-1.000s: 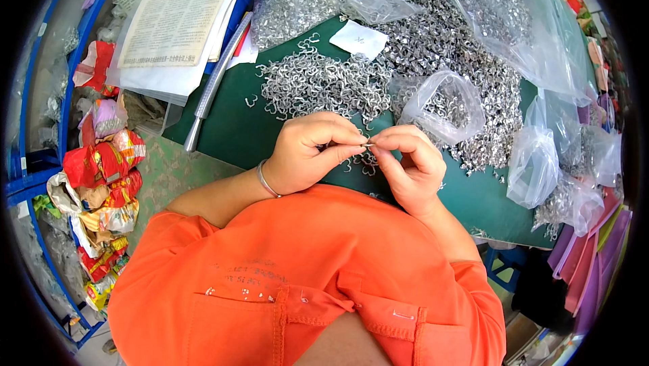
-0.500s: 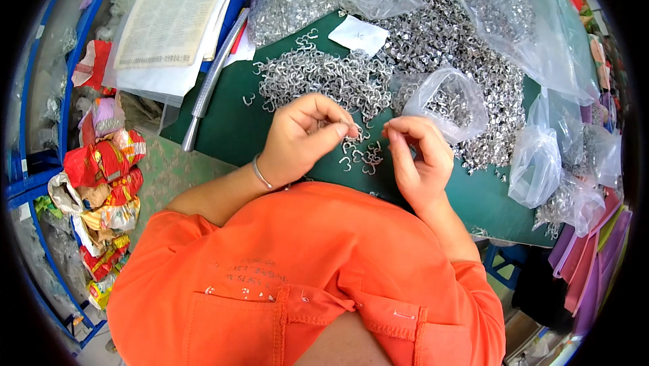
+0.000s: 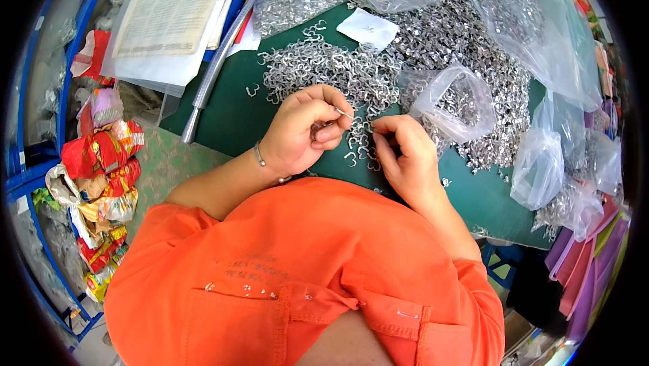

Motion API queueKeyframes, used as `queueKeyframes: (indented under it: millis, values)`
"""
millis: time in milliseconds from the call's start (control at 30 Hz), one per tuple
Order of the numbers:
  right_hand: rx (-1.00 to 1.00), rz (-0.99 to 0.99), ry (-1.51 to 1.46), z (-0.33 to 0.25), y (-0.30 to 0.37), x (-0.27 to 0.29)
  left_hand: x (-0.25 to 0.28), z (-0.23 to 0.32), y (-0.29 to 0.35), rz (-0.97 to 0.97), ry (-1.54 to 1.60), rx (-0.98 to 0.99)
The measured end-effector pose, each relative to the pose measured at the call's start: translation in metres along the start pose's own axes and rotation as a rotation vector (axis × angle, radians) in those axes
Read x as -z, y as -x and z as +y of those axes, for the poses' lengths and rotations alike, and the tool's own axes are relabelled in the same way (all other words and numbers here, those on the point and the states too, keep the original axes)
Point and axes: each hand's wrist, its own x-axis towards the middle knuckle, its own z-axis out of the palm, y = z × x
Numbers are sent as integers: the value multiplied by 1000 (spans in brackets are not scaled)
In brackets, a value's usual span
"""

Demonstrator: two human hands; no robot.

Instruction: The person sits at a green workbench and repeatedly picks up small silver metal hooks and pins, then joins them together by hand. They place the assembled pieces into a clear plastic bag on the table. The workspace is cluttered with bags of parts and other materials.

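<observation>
My left hand [image 3: 304, 130], with a bangle at the wrist, is closed in a pinch. Between its thumb and forefinger a small silver metal piece [image 3: 344, 113] sticks out toward the right. Just across from it, my right hand [image 3: 407, 156] is also pinched closed; whatever lies between its fingertips is too small to make out. A few loose curved metal hooks [image 3: 352, 158] lie on the green tabletop [image 3: 466, 193] between and below the hands. Beyond them spreads a heap of silver S-shaped hooks [image 3: 324, 72].
Right of the hook heap lies a larger pile of small metal pieces [image 3: 497, 88], with an opened clear bag [image 3: 466, 129] on it. A white paper slip [image 3: 367, 28] sits between the piles. At left are a tapered metal rod [image 3: 215, 72] and a newspaper sheet [image 3: 176, 11].
My left hand has turned, so the metal piece in its pinch now shows. My right hand has shifted slightly left, with its fingertips pressed together. The whole view has moved a little.
</observation>
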Motion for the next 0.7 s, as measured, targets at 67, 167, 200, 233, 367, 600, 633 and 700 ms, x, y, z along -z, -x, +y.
queueKeyframes:
  millis: [67,167,200,233,367,600,633,700]
  values:
    - [-39,30,-43,-4,1,2,1,-2,0,17,-4,12]
    - [-24,61,-53,-3,-1,1,1,-3,-1,35,-8,16]
    - [-40,57,-61,-3,0,1,1,-3,-1,38,-4,15]
    - [-56,53,-70,-3,1,1,1,-3,-1,41,-1,14]
    - [-82,87,-224,-1,1,-1,0,-2,-1,31,28,49]
    - [-101,151,-481,-4,3,-2,4,-5,-4,-107,51,98]
    - [-113,166,-527,-5,3,-2,5,-6,-4,-124,50,105]
    - [-72,186,-571,-3,3,-2,5,-7,-5,-113,34,134]
